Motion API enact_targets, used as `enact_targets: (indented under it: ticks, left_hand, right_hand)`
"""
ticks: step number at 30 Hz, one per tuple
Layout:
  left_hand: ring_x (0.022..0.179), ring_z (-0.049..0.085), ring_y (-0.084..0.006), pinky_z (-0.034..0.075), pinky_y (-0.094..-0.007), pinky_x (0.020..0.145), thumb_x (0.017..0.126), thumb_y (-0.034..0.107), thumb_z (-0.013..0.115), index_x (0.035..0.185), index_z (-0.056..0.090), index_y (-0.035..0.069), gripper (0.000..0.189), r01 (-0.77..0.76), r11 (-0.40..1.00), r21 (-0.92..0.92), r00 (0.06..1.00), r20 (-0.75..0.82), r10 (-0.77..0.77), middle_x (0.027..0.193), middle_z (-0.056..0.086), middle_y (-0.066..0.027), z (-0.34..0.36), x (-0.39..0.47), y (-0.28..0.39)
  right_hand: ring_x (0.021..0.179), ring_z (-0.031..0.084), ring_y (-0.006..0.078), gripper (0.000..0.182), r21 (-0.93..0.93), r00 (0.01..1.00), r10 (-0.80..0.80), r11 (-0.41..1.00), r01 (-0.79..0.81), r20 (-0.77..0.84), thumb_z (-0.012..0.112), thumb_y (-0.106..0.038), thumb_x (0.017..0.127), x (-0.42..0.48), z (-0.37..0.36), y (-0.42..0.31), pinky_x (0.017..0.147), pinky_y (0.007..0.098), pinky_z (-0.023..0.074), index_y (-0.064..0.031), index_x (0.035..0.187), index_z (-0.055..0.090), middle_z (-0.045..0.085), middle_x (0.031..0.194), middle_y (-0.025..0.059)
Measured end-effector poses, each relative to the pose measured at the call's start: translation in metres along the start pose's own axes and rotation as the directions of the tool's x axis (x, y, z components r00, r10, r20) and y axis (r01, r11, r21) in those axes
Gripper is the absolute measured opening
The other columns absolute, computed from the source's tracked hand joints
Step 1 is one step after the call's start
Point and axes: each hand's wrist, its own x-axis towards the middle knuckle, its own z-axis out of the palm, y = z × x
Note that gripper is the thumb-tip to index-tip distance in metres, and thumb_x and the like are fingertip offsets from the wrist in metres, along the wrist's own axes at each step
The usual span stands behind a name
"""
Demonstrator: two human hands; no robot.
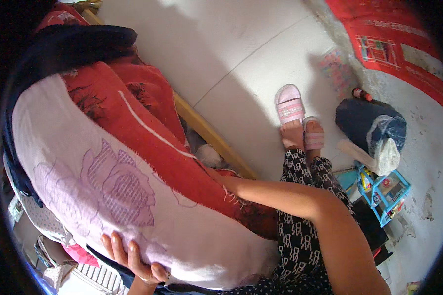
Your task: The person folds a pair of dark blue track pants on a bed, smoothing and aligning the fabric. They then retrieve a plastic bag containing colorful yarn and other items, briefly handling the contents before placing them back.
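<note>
A pale cloth with a lilac flower pattern (129,188) spreads over a red cloth with dark branch-like print (158,140). My left hand (136,260) holds the pale cloth near its lower edge, fingers spread over the fabric. My right forearm reaches across from the right, and its hand is hidden under the fold of the red cloth, by a frayed edge. A pale cord-like strip (155,129) runs along the red fabric. Dark blue fabric (77,48) lies across the top and left side of the cloths.
A yellow wooden rail (206,132) borders the cloths. My feet in pink slippers (290,103) are on the tiled floor. On the right are a dark bag (361,118), a blue plastic rack (387,195), a small bottle (361,94) and a red printed sheet (398,48).
</note>
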Motion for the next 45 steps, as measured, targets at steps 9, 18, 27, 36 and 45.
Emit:
enact_targets:
  ticks: [9,18,27,36,45]
  left_hand:
    - [0.127,0.029,-0.0420,0.017,-0.0522,0.104,0.090,0.033,0.032,0.124,0.044,-0.002,0.050,0.002,0.997,-0.074,0.999,-0.042,-0.005,0.132,0.039,-0.0253,-0.001,0.012,-0.005]
    - [0.127,0.032,-0.0371,0.018,-0.0482,0.105,0.091,0.034,0.031,0.121,0.049,-0.001,0.050,-0.003,0.999,-0.045,0.994,-0.113,-0.002,0.131,0.043,-0.0211,0.000,0.019,-0.004]
    - [0.127,0.032,-0.0372,0.018,-0.0466,0.106,0.089,0.030,0.031,0.121,0.049,0.000,0.048,0.029,0.999,-0.036,0.994,-0.106,-0.033,0.131,0.043,-0.0201,0.005,0.011,-0.010]
    - [0.115,0.044,-0.0256,0.035,-0.0370,0.098,0.079,0.023,0.062,0.126,0.039,-0.002,0.057,0.199,0.846,-0.495,0.852,-0.339,-0.399,0.122,0.046,-0.0138,-0.005,0.014,-0.018]
    - [0.108,0.053,-0.0326,0.018,-0.0496,0.104,0.084,0.015,0.045,0.084,0.054,0.004,0.015,-0.236,0.944,-0.230,0.957,0.112,0.266,0.101,0.062,-0.0105,-0.027,0.016,0.001]
  right_hand:
    - [0.087,0.058,0.0177,0.027,0.718,0.826,0.417,0.696,-0.021,-0.380,0.045,-0.022,0.090,-0.036,-0.024,-0.028,0.079,0.0348,0.0461,-0.0036,0.105,0.060,0.063,0.096,0.0085]
    - [0.072,0.058,0.0148,0.028,0.409,0.913,0.152,0.912,0.017,-0.379,0.050,-0.015,0.086,-0.138,-0.128,-0.079,0.064,0.0314,0.0472,-0.0037,0.111,0.054,0.063,0.084,0.0106]
    - [0.043,0.054,0.0118,0.019,0.964,0.953,0.296,0.265,-0.020,-0.062,0.051,-0.017,0.086,-0.187,-0.127,-0.106,0.037,0.0285,0.0442,-0.0008,0.086,0.060,0.057,0.059,0.0041]
    - [0.060,0.061,0.0364,0.016,0.293,0.938,-0.077,0.938,0.183,-0.337,0.047,-0.009,0.081,-0.212,-0.021,-0.257,0.055,0.0475,0.0474,0.0045,0.090,0.047,0.060,0.071,0.0239]
    - [0.056,0.060,0.0244,0.013,0.388,0.916,-0.378,0.870,0.303,0.132,0.050,-0.008,0.080,-0.189,-0.077,-0.232,0.047,0.0373,0.0462,0.0022,0.088,0.054,0.060,0.067,0.0175]
